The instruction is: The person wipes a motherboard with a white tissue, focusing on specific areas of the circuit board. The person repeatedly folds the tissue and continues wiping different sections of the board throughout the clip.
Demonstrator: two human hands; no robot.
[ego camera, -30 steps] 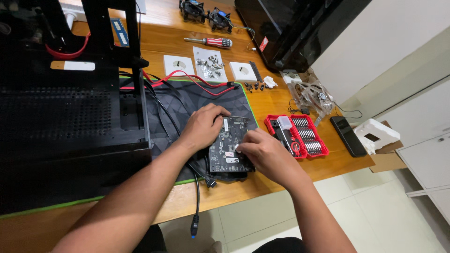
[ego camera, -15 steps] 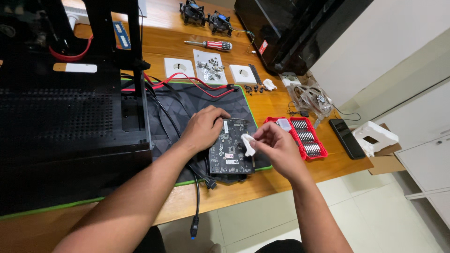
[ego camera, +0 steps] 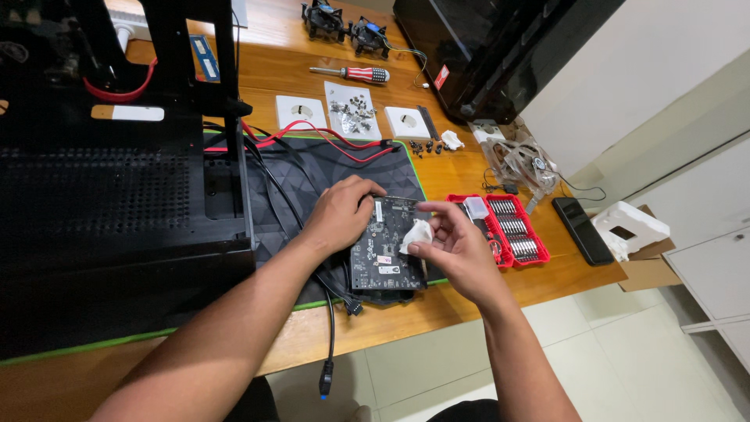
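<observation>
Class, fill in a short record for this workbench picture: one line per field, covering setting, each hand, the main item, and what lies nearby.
Setting: wooden desk with dark mat
Left hand: pressed on the circuit board, steadying it
Right hand: pinching a small white wad above the board
Board: dark, lying flat on the mat's near edge
Left of board: open black computer case
Right of board: red bit set, black phone
Far side: screwdriver, loose screws

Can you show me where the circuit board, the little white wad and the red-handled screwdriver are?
circuit board (ego camera: 387, 254): head view, middle of its dark face.
white wad (ego camera: 416, 234): head view, crumpled middle, pinched in the right hand (ego camera: 457, 250).
red-handled screwdriver (ego camera: 366, 73): head view, on the striped handle.
</observation>
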